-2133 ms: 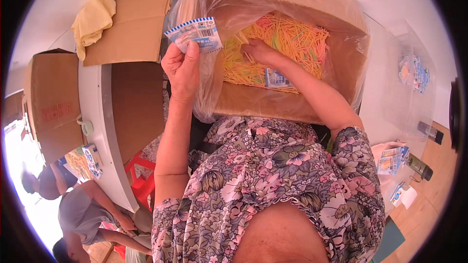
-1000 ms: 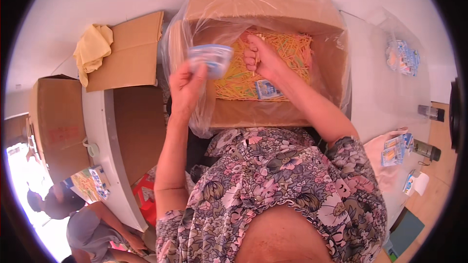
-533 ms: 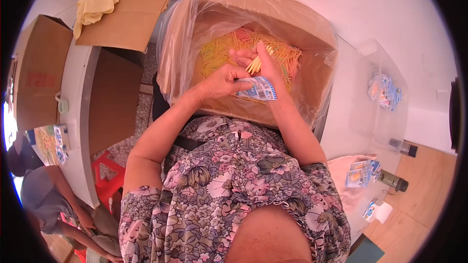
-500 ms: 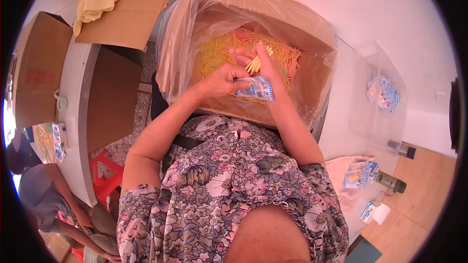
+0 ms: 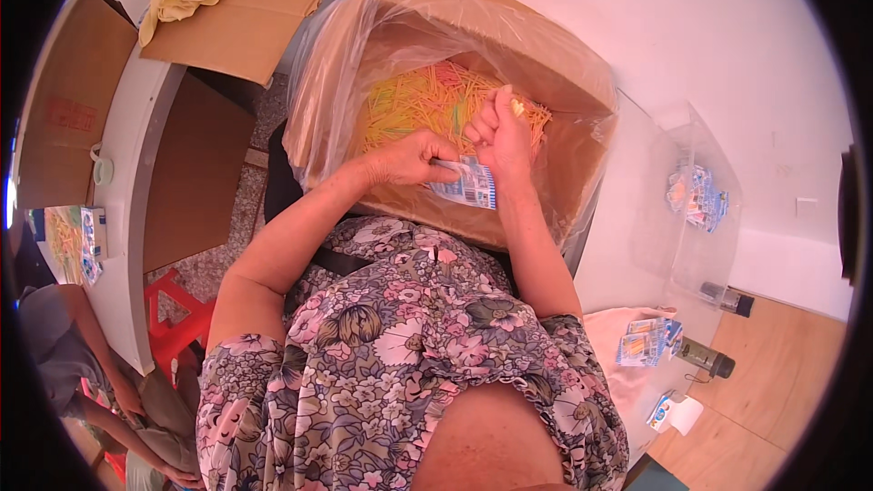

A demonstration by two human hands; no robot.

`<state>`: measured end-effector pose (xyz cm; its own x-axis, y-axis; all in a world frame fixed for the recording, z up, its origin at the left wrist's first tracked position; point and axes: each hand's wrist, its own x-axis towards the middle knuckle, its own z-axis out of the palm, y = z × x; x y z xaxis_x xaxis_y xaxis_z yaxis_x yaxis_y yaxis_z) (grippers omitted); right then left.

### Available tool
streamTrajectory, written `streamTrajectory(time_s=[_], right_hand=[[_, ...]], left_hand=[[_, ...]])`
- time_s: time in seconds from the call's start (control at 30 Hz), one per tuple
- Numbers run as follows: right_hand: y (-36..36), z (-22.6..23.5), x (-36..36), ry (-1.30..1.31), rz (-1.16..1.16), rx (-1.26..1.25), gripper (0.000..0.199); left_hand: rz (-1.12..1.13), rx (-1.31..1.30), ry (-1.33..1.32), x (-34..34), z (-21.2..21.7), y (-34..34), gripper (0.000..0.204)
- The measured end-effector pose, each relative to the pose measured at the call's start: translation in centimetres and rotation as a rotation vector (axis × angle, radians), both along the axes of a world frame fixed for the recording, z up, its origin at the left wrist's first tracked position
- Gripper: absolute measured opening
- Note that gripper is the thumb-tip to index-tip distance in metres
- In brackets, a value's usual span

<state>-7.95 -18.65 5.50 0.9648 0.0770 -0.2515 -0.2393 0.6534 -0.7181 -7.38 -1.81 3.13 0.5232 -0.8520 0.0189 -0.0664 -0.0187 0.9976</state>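
My left hand (image 5: pixel 414 160) pinches a small blue-and-white plastic packet (image 5: pixel 471 187) by one end, low over the open box. My right hand (image 5: pixel 502 135) is curled into a fist around a bundle of thin yellow sticks (image 5: pixel 517 107); only their pale ends poke out by the thumb. The packet's far end lies close to my right wrist. Beneath both hands, a heap of loose thin sticks (image 5: pixel 400 109) in yellow, orange, pink and green fills the bottom of a cardboard box (image 5: pixel 568 64) lined with clear plastic.
On the right, a clear plastic bin (image 5: pixel 659 218) holds several packets (image 5: pixel 698 198). More packets (image 5: pixel 647 342) lie on a pink cloth (image 5: pixel 605 327) beside a dark bottle (image 5: pixel 707 359). To the left are a red stool (image 5: pixel 179 323), another cardboard box (image 5: pixel 77 91) and a seated person (image 5: pixel 68 350).
My right fingers have closed around the yellow sticks, which lay visible across the half-open hand before. The packet has dropped slightly toward me. The whole view has shifted a little.
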Motion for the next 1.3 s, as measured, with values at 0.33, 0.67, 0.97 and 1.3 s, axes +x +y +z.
streamTrajectory(time_s=[0.33, 0.67, 0.97, 1.3], right_hand=[[-2.7, -4.1, 7.3, 0.271, 0.041, -0.046, 0.022], [1.1, -1.1, 3.9, 0.151, 0.101, -0.088, 0.036], [2.0, -1.3, 2.1, -0.036, 0.358, -0.362, 0.046], [1.4, -0.1, 0.8, -0.264, 0.313, -0.553, 0.040]], left_hand=[[-0.006, 0.072, 0.019, 0.1, -0.1, 0.2, 0.010], [0.271, -0.126, 0.135, 1.1, -1.4, 0.2, 0.014], [0.171, -0.201, 0.349, 1.1, -0.8, 0.4, 0.012], [0.225, -0.085, -0.031, 0.3, 0.4, 1.0, 0.012]])
